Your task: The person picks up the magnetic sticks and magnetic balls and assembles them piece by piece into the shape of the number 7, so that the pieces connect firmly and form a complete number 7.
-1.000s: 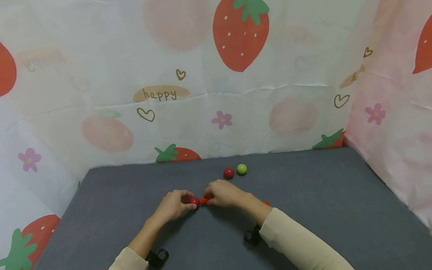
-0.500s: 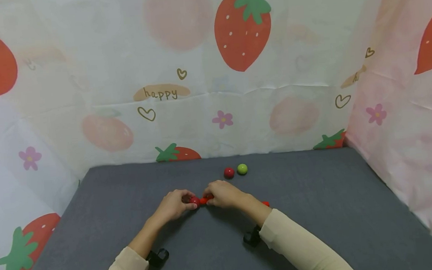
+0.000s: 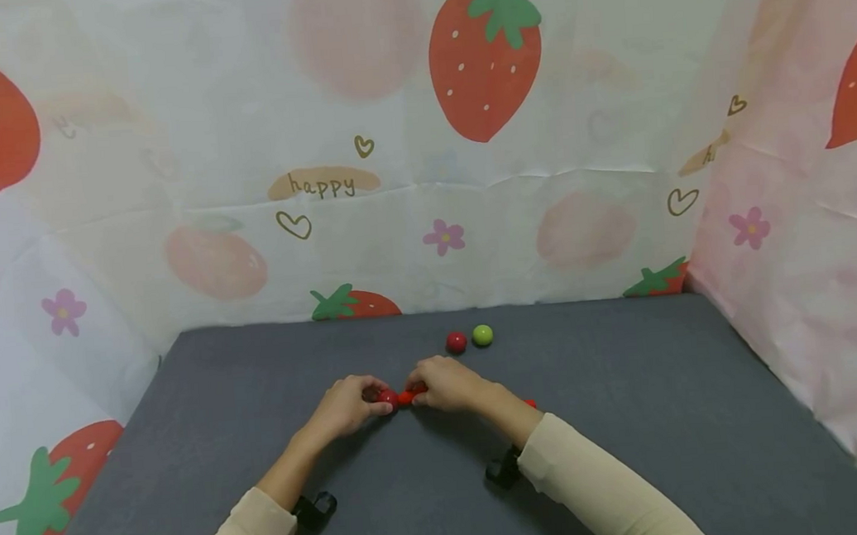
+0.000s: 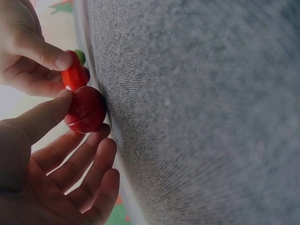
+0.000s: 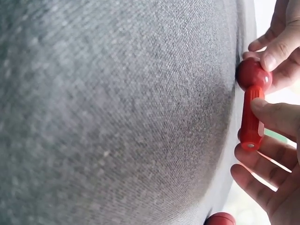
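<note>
My left hand (image 3: pixel 344 404) pinches a glossy red ball (image 4: pixel 86 112) with a thin seam around it, thumb on one side and fingertips on the other. Between thumb and fingers, my right hand (image 3: pixel 447 382) holds a short red ribbed handle (image 5: pixel 250 124). One end of the handle meets the ball, so the two lie in line like a small maraca. A small metallic dot shows on the handle's other end. Both pieces are held low, close over the grey tabletop (image 3: pixel 385 494).
Behind the hands, a second red ball (image 3: pixel 456 343) and a green ball (image 3: pixel 482 335) sit side by side. Another red piece (image 3: pixel 531 404) peeks out behind my right forearm. A strawberry-print curtain (image 3: pixel 390 137) hangs along the table's back and sides.
A second ago a narrow gap lay between handle and ball; the handle has come left against the ball. The hands otherwise hold almost still.
</note>
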`<state>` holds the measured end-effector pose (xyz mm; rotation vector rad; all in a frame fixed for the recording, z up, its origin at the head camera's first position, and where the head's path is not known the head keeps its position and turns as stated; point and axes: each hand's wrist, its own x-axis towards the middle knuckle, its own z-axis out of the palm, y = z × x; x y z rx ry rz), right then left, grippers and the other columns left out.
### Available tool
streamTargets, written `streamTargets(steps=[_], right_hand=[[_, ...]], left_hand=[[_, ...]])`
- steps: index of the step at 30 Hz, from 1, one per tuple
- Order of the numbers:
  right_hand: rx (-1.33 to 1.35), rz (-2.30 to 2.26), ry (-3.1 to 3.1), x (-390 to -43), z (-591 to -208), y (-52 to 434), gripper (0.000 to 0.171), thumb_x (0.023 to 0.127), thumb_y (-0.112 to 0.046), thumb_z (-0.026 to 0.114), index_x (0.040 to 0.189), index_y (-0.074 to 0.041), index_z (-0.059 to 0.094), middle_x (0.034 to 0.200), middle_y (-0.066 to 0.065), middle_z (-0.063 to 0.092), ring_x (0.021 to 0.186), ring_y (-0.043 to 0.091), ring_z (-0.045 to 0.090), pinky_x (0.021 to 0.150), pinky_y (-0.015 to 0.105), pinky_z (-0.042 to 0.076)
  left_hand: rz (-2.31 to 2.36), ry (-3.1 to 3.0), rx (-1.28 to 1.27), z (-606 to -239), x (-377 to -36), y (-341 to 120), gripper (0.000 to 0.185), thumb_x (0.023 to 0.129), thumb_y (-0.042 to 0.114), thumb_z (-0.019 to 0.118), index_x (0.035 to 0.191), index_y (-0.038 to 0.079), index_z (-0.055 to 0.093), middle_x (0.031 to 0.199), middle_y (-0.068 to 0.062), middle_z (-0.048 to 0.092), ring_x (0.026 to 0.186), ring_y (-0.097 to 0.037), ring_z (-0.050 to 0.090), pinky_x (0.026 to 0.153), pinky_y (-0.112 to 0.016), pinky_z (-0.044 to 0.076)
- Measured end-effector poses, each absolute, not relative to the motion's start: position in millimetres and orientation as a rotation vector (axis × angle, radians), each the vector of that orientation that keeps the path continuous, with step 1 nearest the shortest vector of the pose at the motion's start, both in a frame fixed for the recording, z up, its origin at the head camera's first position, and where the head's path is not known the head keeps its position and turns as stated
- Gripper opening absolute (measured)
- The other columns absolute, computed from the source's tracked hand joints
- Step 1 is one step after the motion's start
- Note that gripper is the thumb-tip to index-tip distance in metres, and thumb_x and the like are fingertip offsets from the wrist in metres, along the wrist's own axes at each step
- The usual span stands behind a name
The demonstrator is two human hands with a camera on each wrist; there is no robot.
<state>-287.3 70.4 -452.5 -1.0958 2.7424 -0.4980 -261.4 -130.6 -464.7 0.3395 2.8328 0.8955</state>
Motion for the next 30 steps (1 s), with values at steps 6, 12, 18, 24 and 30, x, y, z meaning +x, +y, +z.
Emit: streamTargets(steps=[6,12,18,24,30], right_hand=[[-1.097,-0.507,2.734,-288,-453,74,0.018,0.092,-0.017,0.068,0.107,-0.010,0.074,0.105,0.004,0.072,0.094,0.016,0.065,0.083,0.030,0.053],[-1.096,-0.512,2.744,-288,-453,77,0.018,0.091,-0.016,0.069,0.106,-0.009,0.074,0.103,0.004,0.072,0.091,0.015,0.065,0.081,0.030,0.053],[-1.096,-0.510,2.740,-288,-454,78,0.018,0.090,-0.015,0.069,0.107,-0.008,0.074,0.104,0.005,0.073,0.093,0.016,0.066,0.084,0.032,0.053],[-1.078,-0.524,2.729,-288,-457,78,0.019,0.090,-0.014,0.069,0.107,-0.007,0.074,0.104,0.005,0.073,0.094,0.017,0.066,0.084,0.033,0.053],[-1.061,-0.550,2.715,-290,-456,83,0.020,0.091,-0.016,0.068,0.108,-0.008,0.074,0.105,0.005,0.073,0.094,0.017,0.066,0.083,0.032,0.054]], left_hand=[[0.898,2.827,0.337,-465,-262,-130,0.030,0.086,0.021,0.075,0.112,0.007,0.070,0.100,-0.005,0.073,0.090,-0.018,0.066,0.081,-0.039,0.052],[0.912,2.821,0.335,-464,-261,-129,0.029,0.086,0.021,0.075,0.111,0.007,0.071,0.099,-0.004,0.073,0.088,-0.017,0.066,0.080,-0.038,0.052],[0.922,2.812,0.341,-464,-261,-130,0.032,0.086,0.021,0.075,0.114,0.006,0.070,0.105,-0.007,0.072,0.093,-0.019,0.066,0.081,-0.039,0.052],[0.986,2.773,0.367,-465,-262,-131,0.035,0.088,0.020,0.073,0.121,0.006,0.068,0.113,-0.010,0.071,0.100,-0.023,0.067,0.082,-0.038,0.054],[1.007,2.759,0.386,-464,-262,-130,0.031,0.088,0.019,0.072,0.117,0.006,0.070,0.111,-0.011,0.072,0.098,-0.024,0.068,0.078,-0.036,0.055]])
